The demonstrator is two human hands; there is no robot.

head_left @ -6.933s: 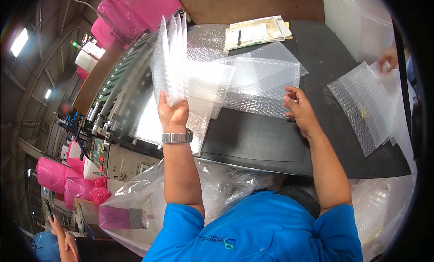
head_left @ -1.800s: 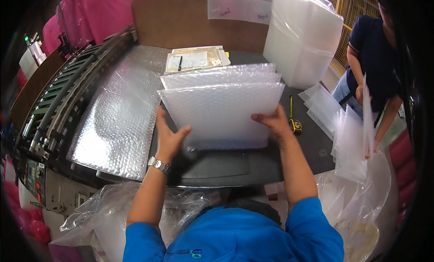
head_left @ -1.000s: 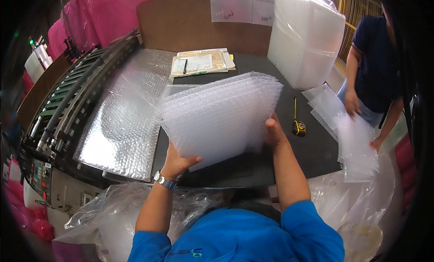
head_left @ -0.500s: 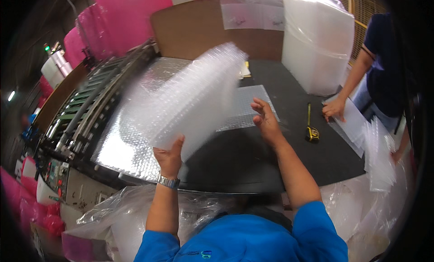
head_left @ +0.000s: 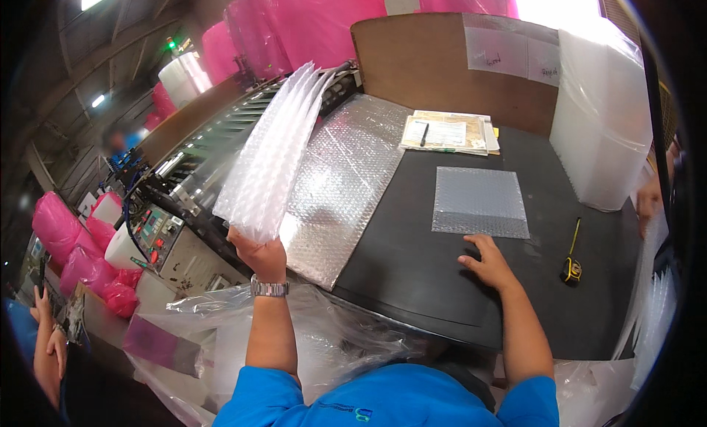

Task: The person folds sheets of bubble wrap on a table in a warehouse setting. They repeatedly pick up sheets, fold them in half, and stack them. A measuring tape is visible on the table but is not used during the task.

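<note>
1. Your left hand [head_left: 259, 252] has its fingers closed round the bottom edge of a stack of bubble-wrap sheets [head_left: 271, 162]. The stack stands on edge and fans out, leaning away from you over the left edge of the bench [head_left: 412, 280], above the machine with rollers [head_left: 213, 143] beside it.

2. Your right hand [head_left: 490, 263] holds nothing. It lies flat and open on the dark bench top, fingers spread, just short of the near edge of a single bubble-wrap sheet [head_left: 479, 202] lying flat toward the middle of the bench.

3. Judging by this, you are mid-carry: the stack is lifted clear of the bench and being taken off to the left, while one sheet is left behind.

4. A long strip of bubble wrap [head_left: 335, 184] runs along the left side of the bench, from the far edge to the near one, right under the fanned stack.

5. The next move likely calls for a firm pinch low on the stack, since the sheets splay at the top and could slide apart, and for a clear place to set it down.

6. Farther out: a sheaf of papers with a pen [head_left: 448, 132] at the far edge, a yellow tape measure [head_left: 571, 265] near the right edge, and a tall pile of clear bags [head_left: 600, 117] at the far right corner.

7. A clear plastic bag [head_left: 221, 331] hangs open below the near edge.
</note>
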